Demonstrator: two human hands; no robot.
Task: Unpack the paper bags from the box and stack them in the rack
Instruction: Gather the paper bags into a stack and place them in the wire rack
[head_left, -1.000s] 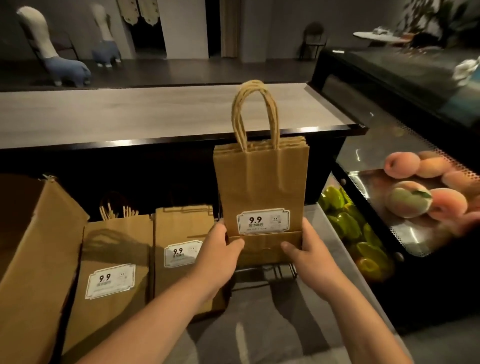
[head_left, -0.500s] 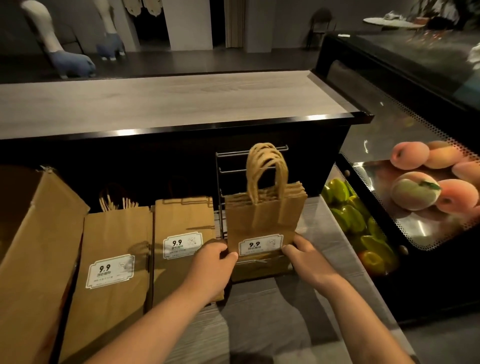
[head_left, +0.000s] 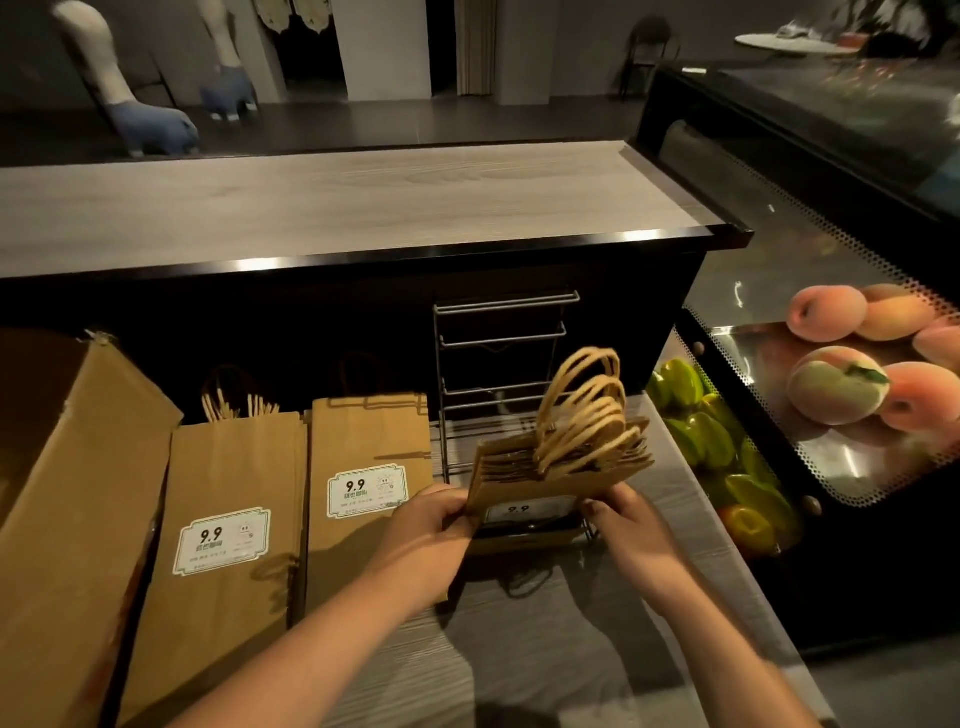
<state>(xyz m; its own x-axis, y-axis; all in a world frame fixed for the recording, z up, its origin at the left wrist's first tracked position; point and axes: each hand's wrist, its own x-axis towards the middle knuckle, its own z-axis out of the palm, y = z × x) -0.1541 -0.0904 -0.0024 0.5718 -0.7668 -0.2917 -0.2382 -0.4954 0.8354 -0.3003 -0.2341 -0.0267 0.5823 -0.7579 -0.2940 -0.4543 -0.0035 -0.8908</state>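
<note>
Your only view comes from your head, looking forward and steeply down over your left hand (head_left: 431, 525) and right hand (head_left: 631, 525), both close below the lens. Beyond them it faces the counter (head_left: 332, 202); the display case (head_left: 779, 291) lies rightward.

Location type: shop or café service area. Indicators: long serving counter (head_left: 337, 208) across the upper frame; glass display case (head_left: 831, 312) at right holding peaches (head_left: 831, 384); price-labelled paper bags (head_left: 223, 519) at lower left.
</note>
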